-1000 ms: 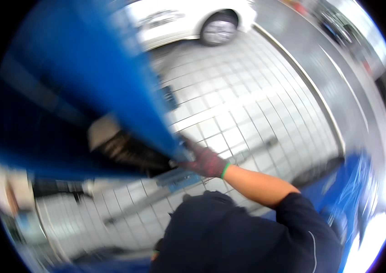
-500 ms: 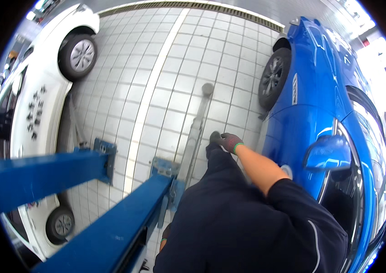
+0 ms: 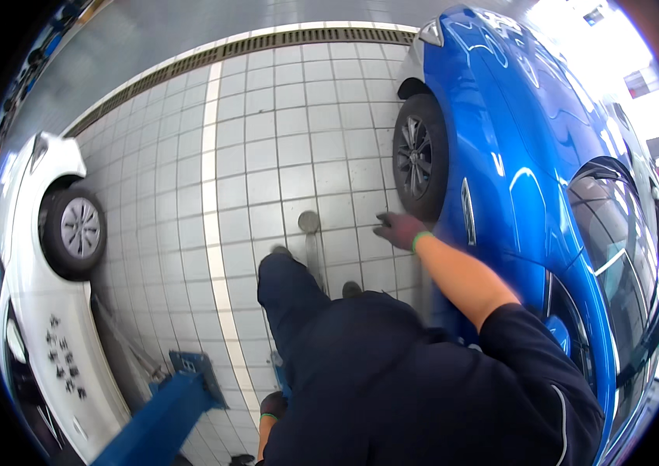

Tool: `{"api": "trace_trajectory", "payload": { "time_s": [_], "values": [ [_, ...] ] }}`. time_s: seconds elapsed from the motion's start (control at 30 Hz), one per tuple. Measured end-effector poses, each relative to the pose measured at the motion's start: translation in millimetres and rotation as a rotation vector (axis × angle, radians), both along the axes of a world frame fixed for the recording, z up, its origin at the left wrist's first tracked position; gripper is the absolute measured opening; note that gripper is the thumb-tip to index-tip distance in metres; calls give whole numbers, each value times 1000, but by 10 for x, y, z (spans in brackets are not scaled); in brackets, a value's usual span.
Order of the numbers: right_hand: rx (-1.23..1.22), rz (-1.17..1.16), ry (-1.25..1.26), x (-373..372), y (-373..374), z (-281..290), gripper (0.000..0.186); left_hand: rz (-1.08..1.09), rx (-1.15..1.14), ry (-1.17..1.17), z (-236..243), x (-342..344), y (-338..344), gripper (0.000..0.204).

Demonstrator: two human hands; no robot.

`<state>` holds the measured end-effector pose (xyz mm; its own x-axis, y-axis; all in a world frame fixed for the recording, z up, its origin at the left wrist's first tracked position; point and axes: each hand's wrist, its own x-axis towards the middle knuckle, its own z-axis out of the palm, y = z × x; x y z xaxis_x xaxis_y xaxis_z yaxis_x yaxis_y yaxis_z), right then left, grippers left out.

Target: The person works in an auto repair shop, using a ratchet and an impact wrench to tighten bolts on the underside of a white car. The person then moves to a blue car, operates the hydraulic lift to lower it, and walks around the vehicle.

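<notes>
My right hand (image 3: 401, 231), in a dark glove with a green cuff, hangs over the tiled floor beside the front wheel (image 3: 420, 158) of a blue car (image 3: 493, 140). Its fingers are loosely bent and apart, with nothing visible in them; it touches neither wheel nor car. Low at my left side is my left hand (image 3: 273, 404), also gloved. My body and the low angle hide its fingers. A lift arm with a round pad (image 3: 308, 222) lies along the floor, partly behind my legs.
A white car (image 3: 65, 334) stands on the left. Near it rises a blue lift post (image 3: 162, 419) with a bolted base plate (image 3: 199, 373). A floor drain grate (image 3: 291, 37) crosses at the far side, and a pale line (image 3: 210, 171) runs down the tiles.
I have walked forward past the nearer blue post, and the view has shifted. The lift arm's pad is now close to my feet. My right hand has swung out toward the blue car's wheel.
</notes>
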<state>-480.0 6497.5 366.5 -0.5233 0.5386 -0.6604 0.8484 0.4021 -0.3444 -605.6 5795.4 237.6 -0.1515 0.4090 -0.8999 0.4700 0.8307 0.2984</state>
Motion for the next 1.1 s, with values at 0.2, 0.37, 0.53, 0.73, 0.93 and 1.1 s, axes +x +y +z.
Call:
{"api": "trace_trajectory", "payload": {
  "time_s": [0.2,0.37,0.53,0.73,0.93,1.1],
  "values": [
    [65,-94,-297,534,463,-603,71,-180,-21,-72,-727,-2379,1469,35],
    [-84,-795,-274,353,322,-304,68,-741,162,166,-775,-5684,3845,33],
    [-182,-810,-214,-647,1012,-29,70,552,546,142,615,-7874,7044,48],
    [-300,-892,-106,-1387,2308,-683,72,735,716,75,763,-8134,9478,35],
    [-7,-896,-112,-1703,4685,-299,72,-118,115,-113,237,-7149,10261,34],
    [209,-1258,411,-2109,6492,1144,61,-725,10,-44,-650,-7737,10538,30]
  ]
}}
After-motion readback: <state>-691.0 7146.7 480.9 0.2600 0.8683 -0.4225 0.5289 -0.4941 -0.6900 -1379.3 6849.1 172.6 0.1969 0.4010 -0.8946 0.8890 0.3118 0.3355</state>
